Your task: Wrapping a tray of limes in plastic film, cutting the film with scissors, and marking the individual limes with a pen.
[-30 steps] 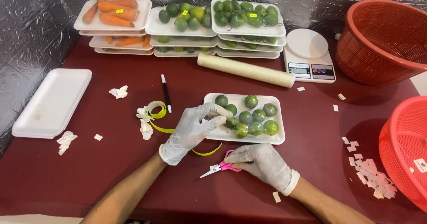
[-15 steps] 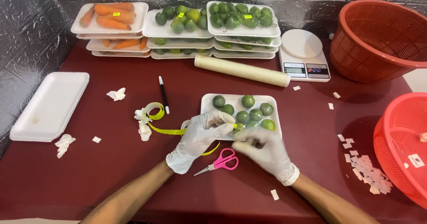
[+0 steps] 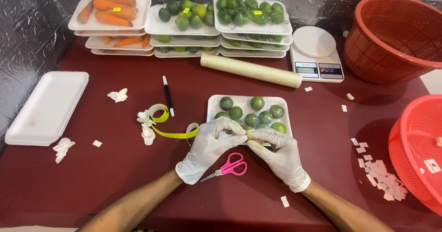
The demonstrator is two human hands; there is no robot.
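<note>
A white foam tray (image 3: 212, 104) of green limes (image 3: 252, 119) lies on the dark red table in front of me. Both hands wear white gloves and meet at the tray's near edge. My left hand (image 3: 208, 149) and my right hand (image 3: 279, 154) pinch a small yellowish sticker piece (image 3: 251, 142) between their fingertips, right at the tray's rim. Pink-handled scissors (image 3: 229, 168) lie loose on the table just below my hands. A curled yellow sticker strip (image 3: 171, 131) lies to the left of my left hand.
Stacked trays of carrots (image 3: 110, 12), limes (image 3: 184, 15) and green peppers (image 3: 251, 11) line the back. A cling-film roll (image 3: 251, 70), a white scale (image 3: 317, 52), a black pen (image 3: 168, 95), an empty foam tray (image 3: 48, 107), two red baskets (image 3: 396, 38), and paper scraps (image 3: 380, 174) surround them.
My right hand put the scissors down on the table and moved up to the tray. My left hand came off the yellow strip, and both hands now meet at the tray's edge.
</note>
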